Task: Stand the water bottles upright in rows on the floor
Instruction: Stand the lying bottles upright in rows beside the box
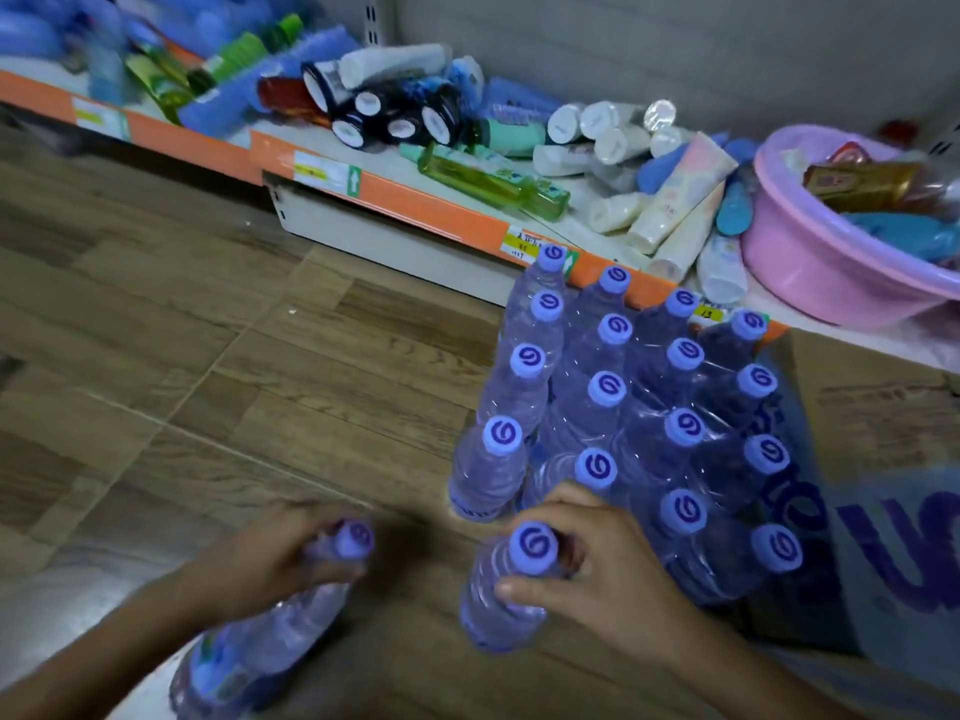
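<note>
The right hand (pixel 597 558) has its grip clamped around the neck of an upright water bottle (pixel 501 595) standing on the wooden floor (pixel 208 356), at the near end of the standing rows of bottles (pixel 639 407). The left hand (pixel 275 558) has its grip clamped near the cap of a tilted bottle (pixel 260 646) (blurred). Behind the rows runs an orange-edged shelf (pixel 395 194) heaped with toiletries, with a pink basin (pixel 810 262) on it.
</note>
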Available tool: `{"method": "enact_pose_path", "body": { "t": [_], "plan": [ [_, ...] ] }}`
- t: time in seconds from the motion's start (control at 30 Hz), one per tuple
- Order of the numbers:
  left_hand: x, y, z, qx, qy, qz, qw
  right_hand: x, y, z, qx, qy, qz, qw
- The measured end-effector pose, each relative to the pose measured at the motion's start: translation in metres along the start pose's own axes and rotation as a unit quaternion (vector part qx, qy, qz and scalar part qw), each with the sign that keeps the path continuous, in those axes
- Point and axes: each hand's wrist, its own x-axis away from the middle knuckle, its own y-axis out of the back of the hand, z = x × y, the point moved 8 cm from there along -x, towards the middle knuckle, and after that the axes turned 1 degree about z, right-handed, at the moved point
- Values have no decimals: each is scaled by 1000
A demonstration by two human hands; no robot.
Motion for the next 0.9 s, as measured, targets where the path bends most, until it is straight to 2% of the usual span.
{"method": "enact_pose_path", "body": {
  "t": [0.03, 0.1, 0.2, 0.3, 0.43, 0.53, 0.63, 0.77, 0.9],
  "plan": [
    [2, 22, 14, 59, 32, -62, 996, -8, 0, 8, -13, 11, -2, 1000],
    [4, 60, 23, 123, 18, -139, 982, -27, 1, 29, -25, 36, 1, 999],
    [-4, 95, 29, 150, -14, -224, 963, -61, 24, 63, -58, 58, -55, 995],
    [-33, 134, 15, 162, -42, -275, 947, -104, 65, 95, -77, 73, -130, 986],
    [-70, 178, -21, 114, -90, -315, 938, -163, 106, 116, 42, 82, -172, 981],
    [-100, 191, -23, 107, -96, -320, 936, -206, 114, 95, 134, 75, -169, 973],
    [-136, 180, -26, 95, -101, -297, 945, -253, 111, 49, 201, 18, -148, 968],
    [-178, 139, -23, 93, -97, -249, 959, -287, 83, -2, 252, -47, -85, 963],
    [-201, 91, -44, 70, -151, -211, 963, -296, 76, -9, 282, -59, -61, 956]
  ]
}}
